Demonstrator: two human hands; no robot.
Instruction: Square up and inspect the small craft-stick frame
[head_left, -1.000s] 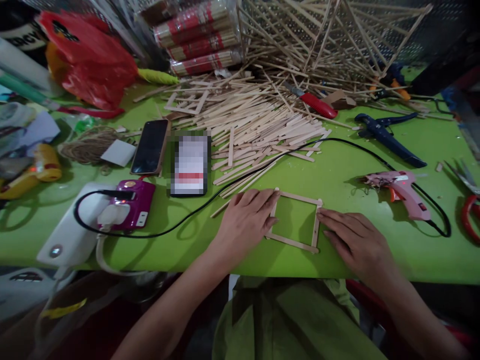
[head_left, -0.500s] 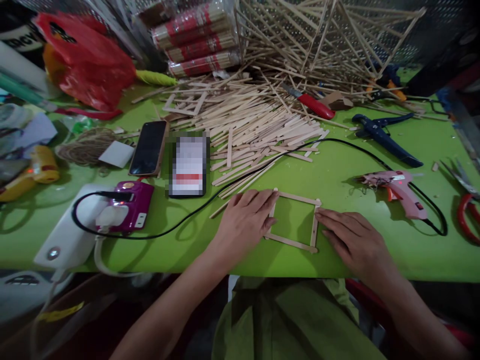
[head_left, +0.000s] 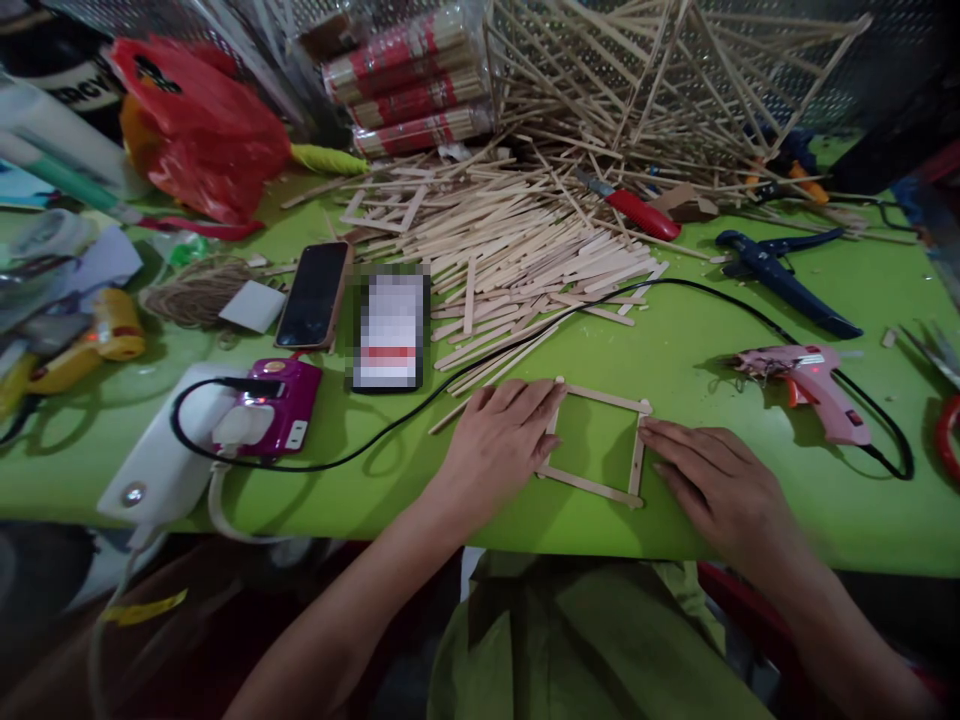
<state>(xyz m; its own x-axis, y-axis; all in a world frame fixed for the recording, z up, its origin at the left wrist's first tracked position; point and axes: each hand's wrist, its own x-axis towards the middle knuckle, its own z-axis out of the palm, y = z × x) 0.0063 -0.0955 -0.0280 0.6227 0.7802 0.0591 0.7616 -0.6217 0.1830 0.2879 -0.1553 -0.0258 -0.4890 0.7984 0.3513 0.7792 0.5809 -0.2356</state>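
Note:
A square frame of craft sticks [head_left: 592, 487] lies flat on the green table in front of me, its corners overlapping. My left hand [head_left: 499, 432] rests over its left side, fingers stretched toward the upper left corner and thumb near the lower left. That side stick is partly hidden under the fingers. From the right, my right hand [head_left: 716, 465] lies with straight fingers, the tips touching the frame's right side near the upper corner. Neither hand is wrapped round anything. Farther right, a pink glue gun [head_left: 829, 395] lies on its side.
Loose craft sticks [head_left: 525, 230] are heaped behind the frame. A black cable [head_left: 390, 425] crosses from a purple adapter [head_left: 281, 405]. Two phones, a dark one [head_left: 313, 295] and a lit one [head_left: 391, 330], lie left. Blue cutters [head_left: 795, 285] and red-handled scissors [head_left: 949, 430] are right.
The whole view has shifted slightly, so things appear a little farther right. Both hands stay in place on the stick frame.

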